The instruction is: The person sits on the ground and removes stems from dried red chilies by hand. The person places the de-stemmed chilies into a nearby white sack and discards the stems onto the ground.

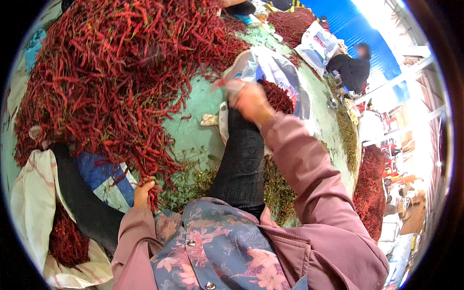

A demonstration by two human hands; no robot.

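Note:
A large heap of red chili peppers, long and thin with some green stems, spreads before me. My left hand grips several chili peppers at the heap's near edge. Motion blurs my right hand, which is over my black-clad leg beside an open white sack. From its fingertips sticks a blurred red chili pepper. Inside the sack lie more red chili peppers. On the left, another white sack stands open with chili peppers in it.
Green stems litter the pale green floor between my legs. A blue and white sheet lies by my left leg. Farther right are a person in dark clothes, another sack and a chili pile.

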